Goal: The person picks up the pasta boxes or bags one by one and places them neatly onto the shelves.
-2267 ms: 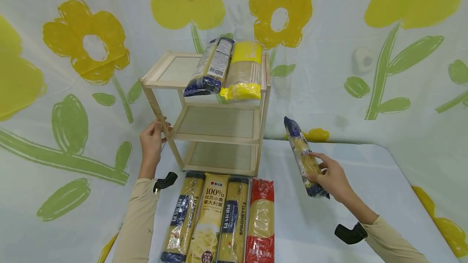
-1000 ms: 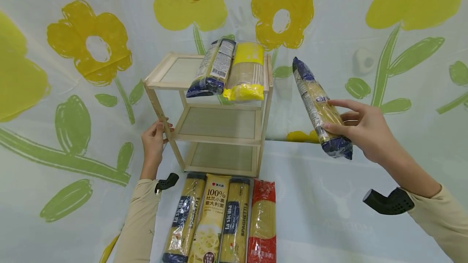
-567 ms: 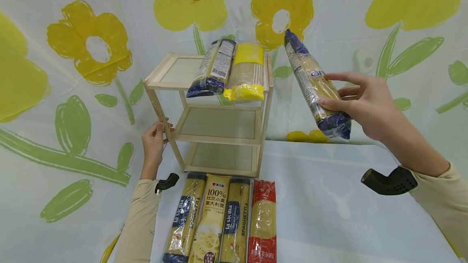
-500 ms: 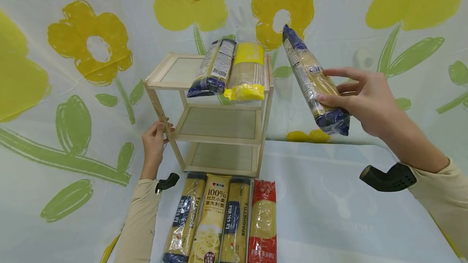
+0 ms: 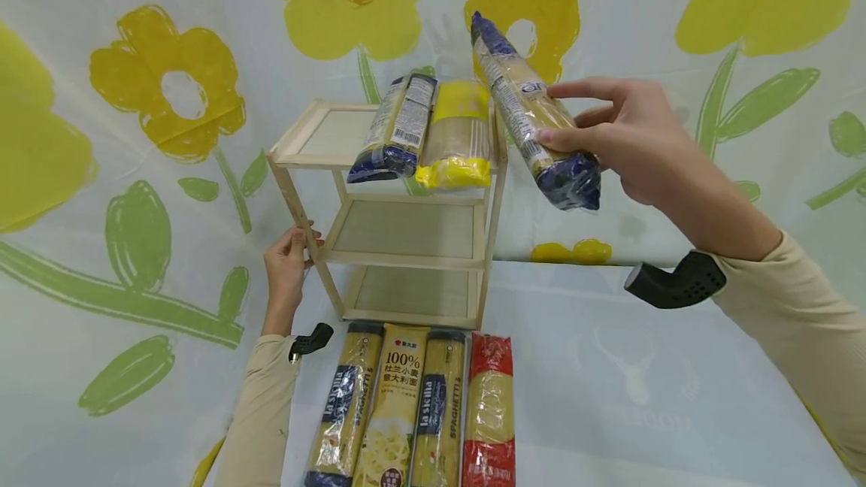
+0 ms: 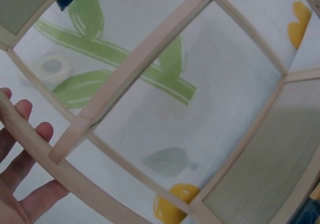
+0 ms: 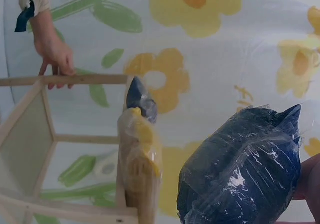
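Note:
My right hand (image 5: 629,130) grips a clear pack of spaghetti (image 5: 524,107) with dark blue ends, fingers on one side and thumb on the other. The pack is tilted and held up at the right end of the wooden shelf rack (image 5: 402,258). Its blue end (image 7: 245,169) fills much of the right wrist view. At the rack's left front post my left hand (image 5: 287,258) holds the wood, its fingers (image 6: 42,131) round the post. On the top shelf lie a blue-ended spaghetti pack (image 5: 395,126) and a yellow-ended noodle pack (image 5: 456,134), side by side.
In front of the rack several packs lie in a row: two La Sicilia spaghetti packs (image 5: 341,404) (image 5: 438,408), a cream pack (image 5: 392,404) between them and a red-ended pack (image 5: 490,408) at the right. The white table (image 5: 575,367) extends right. A flowered cloth (image 5: 609,21) hangs behind.
My right hand has raised the spaghetti pack from low over the table at the right, then brought it left to the top shelf's right end. The left hand keeps its place on the post.

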